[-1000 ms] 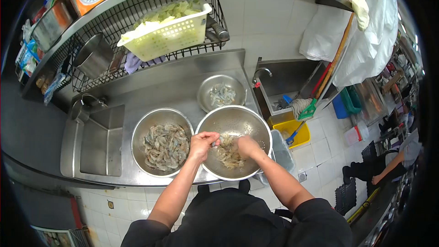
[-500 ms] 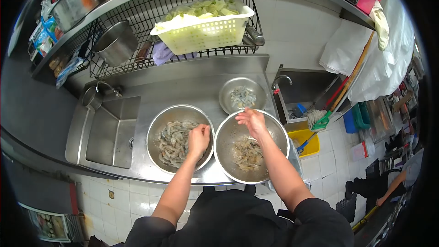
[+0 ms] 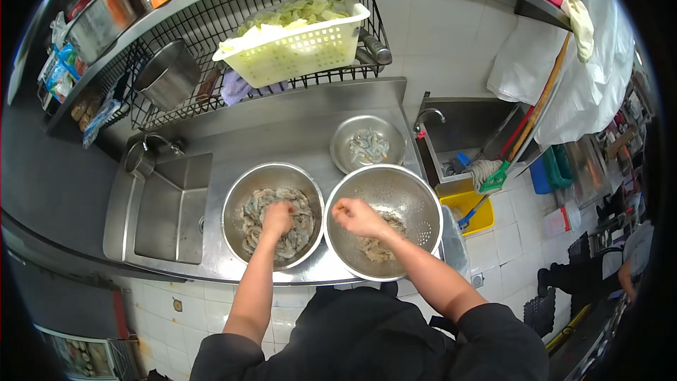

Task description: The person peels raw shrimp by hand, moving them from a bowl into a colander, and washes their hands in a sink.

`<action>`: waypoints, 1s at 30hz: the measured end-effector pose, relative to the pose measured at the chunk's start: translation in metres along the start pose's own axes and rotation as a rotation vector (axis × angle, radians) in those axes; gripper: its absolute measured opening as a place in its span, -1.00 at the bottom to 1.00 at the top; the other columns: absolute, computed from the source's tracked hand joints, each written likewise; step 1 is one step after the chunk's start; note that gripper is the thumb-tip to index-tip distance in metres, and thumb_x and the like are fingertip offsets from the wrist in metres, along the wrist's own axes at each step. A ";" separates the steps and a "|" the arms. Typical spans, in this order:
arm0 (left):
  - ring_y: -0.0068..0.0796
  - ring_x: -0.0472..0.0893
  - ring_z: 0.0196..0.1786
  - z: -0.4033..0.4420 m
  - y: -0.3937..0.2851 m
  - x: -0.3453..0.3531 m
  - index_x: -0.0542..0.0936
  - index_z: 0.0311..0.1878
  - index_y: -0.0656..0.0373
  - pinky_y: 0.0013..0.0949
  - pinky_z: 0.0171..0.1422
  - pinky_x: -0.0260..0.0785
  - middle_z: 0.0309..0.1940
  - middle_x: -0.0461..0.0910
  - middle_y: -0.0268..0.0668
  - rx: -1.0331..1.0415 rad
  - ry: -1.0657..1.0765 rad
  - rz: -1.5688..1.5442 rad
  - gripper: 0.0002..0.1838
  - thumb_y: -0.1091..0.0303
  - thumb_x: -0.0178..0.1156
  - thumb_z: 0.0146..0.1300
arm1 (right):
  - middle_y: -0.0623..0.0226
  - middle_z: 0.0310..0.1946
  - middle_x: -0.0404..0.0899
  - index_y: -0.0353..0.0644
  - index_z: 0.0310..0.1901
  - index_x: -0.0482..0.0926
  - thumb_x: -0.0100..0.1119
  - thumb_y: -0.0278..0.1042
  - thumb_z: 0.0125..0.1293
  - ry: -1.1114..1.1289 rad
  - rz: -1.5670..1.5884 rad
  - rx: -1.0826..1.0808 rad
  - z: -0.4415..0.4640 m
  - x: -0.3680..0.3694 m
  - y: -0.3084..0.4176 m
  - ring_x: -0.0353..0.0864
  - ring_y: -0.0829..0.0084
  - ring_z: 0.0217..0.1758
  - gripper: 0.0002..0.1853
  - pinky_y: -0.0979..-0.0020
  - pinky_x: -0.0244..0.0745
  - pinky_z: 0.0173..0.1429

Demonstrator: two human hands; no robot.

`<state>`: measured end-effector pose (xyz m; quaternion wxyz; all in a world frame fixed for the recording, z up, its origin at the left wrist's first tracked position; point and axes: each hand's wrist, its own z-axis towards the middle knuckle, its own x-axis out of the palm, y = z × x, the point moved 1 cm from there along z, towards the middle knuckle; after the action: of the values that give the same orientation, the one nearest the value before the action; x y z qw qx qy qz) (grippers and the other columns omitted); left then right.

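Note:
Whole grey shrimp fill a metal bowl at the middle of the steel counter. My left hand is down in this bowl, its fingers closed on a shrimp in the heap, the tips hidden. Right beside the bowl is a perforated metal colander with brownish shrimp shells and heads in its bottom. Over the colander's left part hangs my right hand, fingers curled together; whatever they may hold does not show. Behind the colander, a smaller metal bowl contains peeled shrimp.
At left is a sink with a faucet. A wire rack above the counter bears a basket of cut greens. A second sink, a yellow bucket and another person are on the right.
My left hand has moved left, deeper into the shrimp bowl. My right hand has come away from the small bowl, down and left over the colander, and its spread fingers have curled.

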<state>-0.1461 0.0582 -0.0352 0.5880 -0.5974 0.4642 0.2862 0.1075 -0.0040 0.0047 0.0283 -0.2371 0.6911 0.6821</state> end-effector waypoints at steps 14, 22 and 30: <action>0.04 0.63 0.00 -0.021 0.001 0.007 0.67 -0.12 0.25 -0.09 0.13 0.48 -0.09 0.64 0.06 -0.256 0.070 0.318 -0.70 0.44 0.20 0.04 | -0.05 -0.39 0.63 -0.28 -0.30 0.57 0.08 -0.31 0.30 0.130 -0.305 -0.195 -0.022 0.011 0.007 0.63 -0.07 -0.28 -0.80 0.05 0.51 -0.13; 0.08 0.62 0.03 -0.023 -0.001 0.006 0.66 -0.10 0.28 -0.10 0.17 0.45 -0.14 0.65 0.11 -0.246 0.158 0.226 -0.71 0.44 0.17 0.09 | -0.05 -0.34 0.63 -0.29 -0.17 0.52 0.07 -0.34 0.31 0.145 -0.373 -0.198 -0.022 0.011 0.019 0.63 -0.10 -0.23 -0.81 0.01 0.50 -0.09; 0.02 0.65 -0.08 -0.038 -0.082 -0.044 0.55 0.13 0.23 -0.15 0.10 0.45 -0.05 0.63 0.04 0.320 -0.059 -0.269 -0.64 0.43 0.14 0.26 | 0.04 -0.18 0.51 -0.39 0.14 0.38 0.11 -0.27 0.32 -0.294 -0.545 -0.483 -0.025 0.004 0.046 0.49 0.00 -0.05 -0.55 0.06 0.42 0.08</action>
<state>-0.0982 0.0213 0.0450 0.7216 -0.5444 0.4023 0.1450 0.0935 -0.0308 0.0480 0.2506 -0.3116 0.4110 0.8192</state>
